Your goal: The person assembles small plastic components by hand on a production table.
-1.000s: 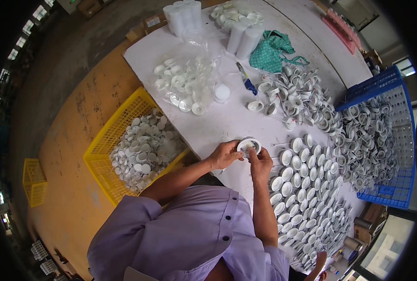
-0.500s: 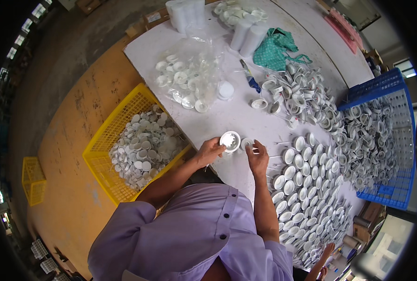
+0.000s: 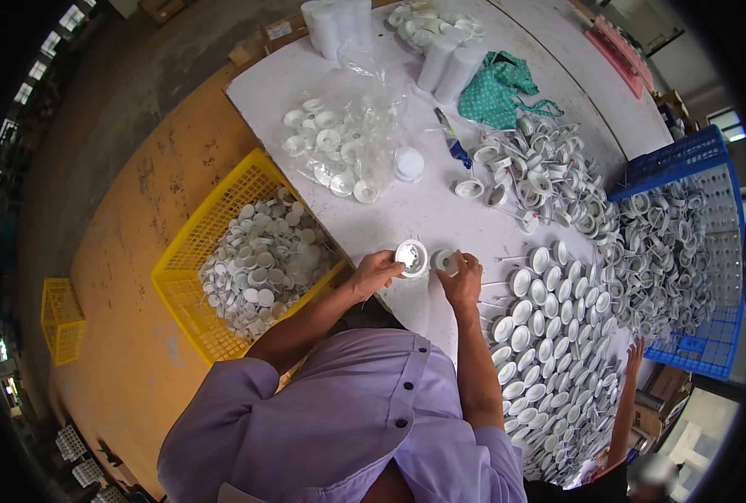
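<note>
left hand [image 3: 377,273] fingers grip a white round cup [image 3: 410,258] over the pale table [image 3: 373,232], right hand [image 3: 463,282] fingers pinch a whitish disc [image 3: 443,261] just beside it; hands, together a second ago, now apart, so pieces sit unjoined.

I count one white fitting [image 3: 410,258] in the left hand [image 3: 378,272], one pale disc [image 3: 446,261] in the right hand [image 3: 463,282], two yellow crates [image 3: 211,208] at left, one blue crate [image 3: 679,159] at right, two white rolls [image 3: 459,74] beside one green pouch [image 3: 494,96] far, dozens of dish-shaped pieces [image 3: 549,327] at right.
</note>
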Demonstrator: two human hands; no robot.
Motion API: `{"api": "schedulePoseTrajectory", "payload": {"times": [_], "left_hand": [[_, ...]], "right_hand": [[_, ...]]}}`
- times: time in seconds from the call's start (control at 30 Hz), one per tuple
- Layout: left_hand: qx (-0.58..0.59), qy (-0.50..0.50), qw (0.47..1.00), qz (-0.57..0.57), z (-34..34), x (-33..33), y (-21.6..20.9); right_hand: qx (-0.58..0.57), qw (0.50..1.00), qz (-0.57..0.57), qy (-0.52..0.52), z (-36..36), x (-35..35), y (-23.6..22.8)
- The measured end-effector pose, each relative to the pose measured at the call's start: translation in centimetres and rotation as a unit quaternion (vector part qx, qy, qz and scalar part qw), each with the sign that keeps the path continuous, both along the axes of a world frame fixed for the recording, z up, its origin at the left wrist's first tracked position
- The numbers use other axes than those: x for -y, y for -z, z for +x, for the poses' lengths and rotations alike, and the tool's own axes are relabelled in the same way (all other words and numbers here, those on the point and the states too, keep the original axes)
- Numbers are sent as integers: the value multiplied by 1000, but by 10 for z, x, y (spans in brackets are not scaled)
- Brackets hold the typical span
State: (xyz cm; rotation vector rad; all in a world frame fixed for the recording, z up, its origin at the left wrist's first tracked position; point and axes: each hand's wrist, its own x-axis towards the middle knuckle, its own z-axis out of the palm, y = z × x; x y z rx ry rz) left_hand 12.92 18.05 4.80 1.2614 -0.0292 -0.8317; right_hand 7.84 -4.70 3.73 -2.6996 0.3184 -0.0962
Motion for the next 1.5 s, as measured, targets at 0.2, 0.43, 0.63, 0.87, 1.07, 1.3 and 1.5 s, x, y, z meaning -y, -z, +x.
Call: {"api": "schedulePoseTrajectory", "payload": {"times": [0.2, 0.43, 0.63, 0.87, 1.07, 1.3, 1.5], "left_hand": [[-15, 20, 1000, 6, 1, 10, -4], [-14, 44, 999, -16, 1, 28, -3], [-5, 79, 997, -26, -2, 45, -10], [6, 82, 996, -19, -4, 50, -15], [40, 85, 995, -31, -10, 63, -10], [99, 110, 989, 5, -13, 68, -1], [106, 101, 987, 61, -18, 79, 4]], "right_hand": [[24, 996, 77, 26, -6, 11, -3], [85, 969, 230, 1, -20, 0, -58], [88, 980, 172, -56, -23, -17, -69], [59, 958, 279, -13, -29, -15, -77], [-26, 888, 429, 163, -41, 7, -37], [-2, 900, 389, 197, -44, -1, -37], [28, 915, 341, 211, -50, -1, -35]]}}
